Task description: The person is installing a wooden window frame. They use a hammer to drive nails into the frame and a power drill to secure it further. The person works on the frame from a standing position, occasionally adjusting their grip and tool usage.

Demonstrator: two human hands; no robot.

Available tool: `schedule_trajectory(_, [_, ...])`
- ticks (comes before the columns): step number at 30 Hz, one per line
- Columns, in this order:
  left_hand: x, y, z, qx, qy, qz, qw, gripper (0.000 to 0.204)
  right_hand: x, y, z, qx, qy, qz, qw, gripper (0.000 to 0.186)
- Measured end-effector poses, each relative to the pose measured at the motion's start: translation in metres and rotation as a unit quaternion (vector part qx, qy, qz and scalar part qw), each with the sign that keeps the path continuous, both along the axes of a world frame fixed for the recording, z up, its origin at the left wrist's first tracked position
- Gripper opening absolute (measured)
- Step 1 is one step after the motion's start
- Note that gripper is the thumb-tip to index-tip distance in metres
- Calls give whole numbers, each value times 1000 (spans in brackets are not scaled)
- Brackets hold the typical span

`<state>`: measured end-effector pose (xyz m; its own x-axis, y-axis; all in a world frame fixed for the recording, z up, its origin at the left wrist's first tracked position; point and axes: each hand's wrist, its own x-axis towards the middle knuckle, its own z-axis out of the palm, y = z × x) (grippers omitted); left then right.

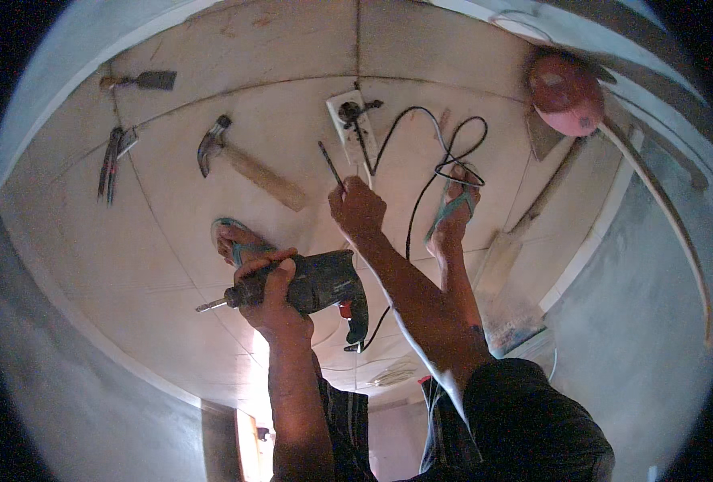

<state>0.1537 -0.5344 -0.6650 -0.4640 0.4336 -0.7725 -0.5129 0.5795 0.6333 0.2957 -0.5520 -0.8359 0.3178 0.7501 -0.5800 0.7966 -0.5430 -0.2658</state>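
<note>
A black power drill (pixel 322 283) lies across my left hand (pixel 275 299), whose fingers wrap round its front end behind the chuck. A short metal bit (pixel 209 305) sticks out of the chuck to the left. The drill's handle with a red trigger (pixel 345 310) hangs free on the right. My right hand (pixel 358 210) is closed in a fist on a thin dark drill bit (pixel 329 163), which points up and away from me. Just beyond that fist, a white power strip (pixel 352 120) lies on the floor with a black plug in it.
Black cord (pixel 411 201) loops over my right foot. A claw hammer (pixel 252 169), pliers (pixel 111 165) and a scraper (pixel 149 80) lie at left. At right are a red rounded object (pixel 565 94) with a pale pole (pixel 670 205), and a long board (pixel 497 269) beside the wall.
</note>
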Motion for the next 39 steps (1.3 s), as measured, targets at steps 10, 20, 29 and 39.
schedule_trajectory(10, [-1, -9, 7, 98, -53, -215, 970, 27, 201, -244, 346, -44, -226, -212, 950, 18])
schedule_trajectory(20, [-13, -75, -8, 26, -75, -165, 983, 22, 479, -654, 483, -545, -384, 156, 729, 17])
schedule_trajectory(29, [30, -58, 51, 26, -106, -217, 970, 30, 405, -626, 359, -275, -408, -230, 839, 19])
schedule_trajectory(39, [101, -12, 271, -3, -312, -147, 939, 29, 143, -194, 462, -27, 530, -363, 766, 59])
